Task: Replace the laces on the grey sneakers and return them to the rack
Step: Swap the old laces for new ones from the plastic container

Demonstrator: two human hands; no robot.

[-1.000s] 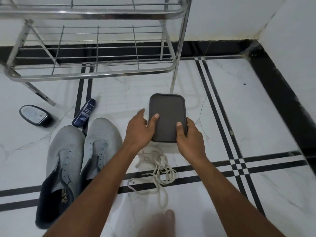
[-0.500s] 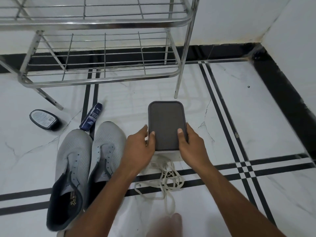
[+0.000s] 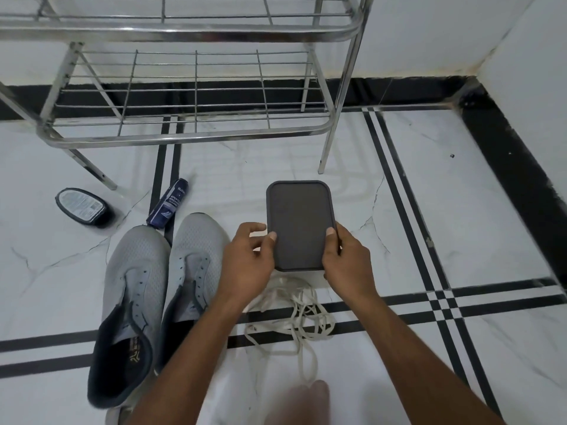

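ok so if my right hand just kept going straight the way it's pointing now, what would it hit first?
Your right hand grips the dark lid and points away from you, toward the rack. Past the lid lies bare floor, then likely the rack's front right leg, though depth is unclear.

Bare floor (image 3: pixel 460 210) opens to my right; sneakers (image 3: pixel 159 286), bottle (image 3: pixel 167 207) and tin (image 3: pixel 82 205) crowd left, rack (image 3: pixel 190 130) bars ahead.
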